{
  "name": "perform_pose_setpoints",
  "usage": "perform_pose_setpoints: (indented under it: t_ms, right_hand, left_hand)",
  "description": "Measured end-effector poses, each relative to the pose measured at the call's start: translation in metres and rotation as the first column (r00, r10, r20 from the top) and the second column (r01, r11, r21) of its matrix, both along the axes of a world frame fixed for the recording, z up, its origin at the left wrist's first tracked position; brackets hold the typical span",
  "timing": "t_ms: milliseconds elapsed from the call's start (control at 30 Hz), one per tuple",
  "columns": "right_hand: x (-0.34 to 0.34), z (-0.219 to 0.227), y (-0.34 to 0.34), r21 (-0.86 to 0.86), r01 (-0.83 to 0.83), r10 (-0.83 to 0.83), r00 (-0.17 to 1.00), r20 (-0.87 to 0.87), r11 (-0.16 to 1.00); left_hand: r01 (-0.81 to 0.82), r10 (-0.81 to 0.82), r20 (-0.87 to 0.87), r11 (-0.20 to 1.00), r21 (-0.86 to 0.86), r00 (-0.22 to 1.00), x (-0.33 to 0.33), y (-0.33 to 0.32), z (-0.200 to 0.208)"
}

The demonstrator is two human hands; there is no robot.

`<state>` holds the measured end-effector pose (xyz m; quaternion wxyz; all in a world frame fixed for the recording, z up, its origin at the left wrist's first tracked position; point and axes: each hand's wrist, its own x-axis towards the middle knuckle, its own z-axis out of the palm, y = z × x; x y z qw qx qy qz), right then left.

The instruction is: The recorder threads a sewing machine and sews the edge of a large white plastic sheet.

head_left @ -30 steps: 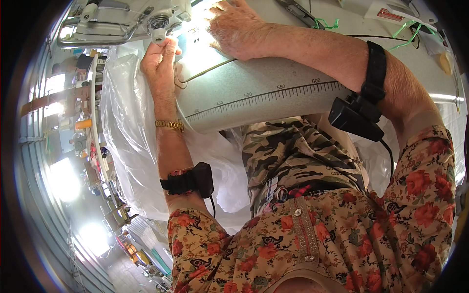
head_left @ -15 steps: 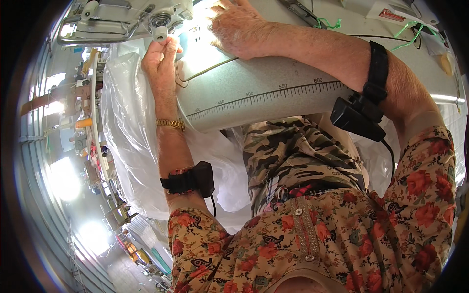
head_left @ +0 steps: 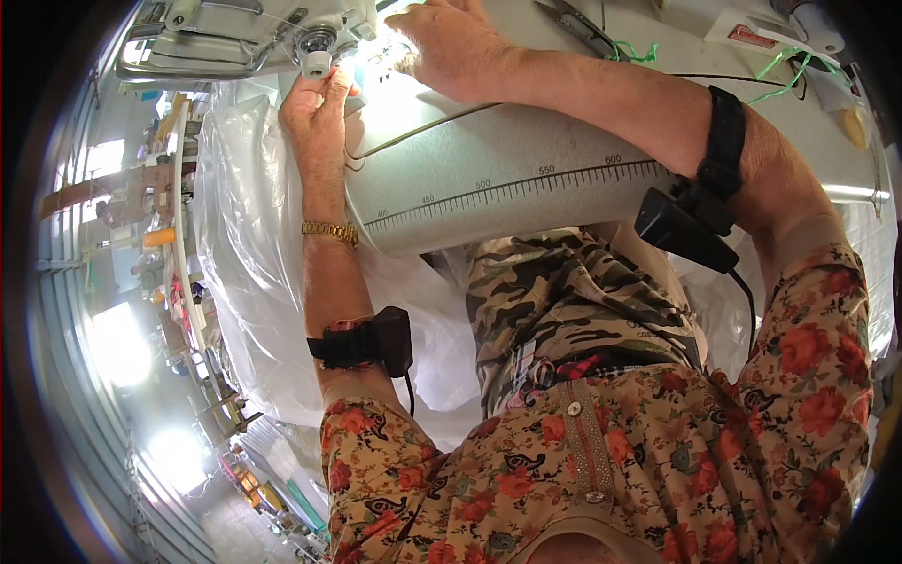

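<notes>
The head of a sewing machine [head_left: 216,42] fills the upper left, with a round white knob [head_left: 316,66] low on its front. Just below that knob is my left hand [head_left: 318,101], its thumb and fingers pinched together; what lies between them is too small to make out. To the right of the lit needle area, my right hand [head_left: 456,47] reaches in from the right with its fingers curled toward the machine. Strong glare hides its fingertips and anything they grip. Both hands are over the grey machine bed [head_left: 507,141], which has a ruler scale along its near side.
A dark metal tool like thread snips [head_left: 578,28] lies on the bed's far side, near loose green thread [head_left: 634,52]. White plastic sheeting [head_left: 244,254] hangs at the left. Cluttered shelving [head_left: 164,202] stands farther left.
My right hand has moved slightly up and left, its fingers curling in closer to the lit needle area. My left hand stays pinched beneath the knob, with the view shifted a little.
</notes>
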<state>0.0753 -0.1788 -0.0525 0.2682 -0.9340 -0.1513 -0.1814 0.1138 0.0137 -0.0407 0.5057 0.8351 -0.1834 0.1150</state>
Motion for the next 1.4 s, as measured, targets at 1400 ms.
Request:
perform_pose_setpoints:
  t_ms: [1400]
  right_hand:
    - [0.011,0.018,0.019,0.034,0.039,-0.034,0.988,-0.151,0.999]
  left_hand:
    - [-0.105,0.097,0.767,0.994,-0.039,0.634,-0.022,0.004,0.034]
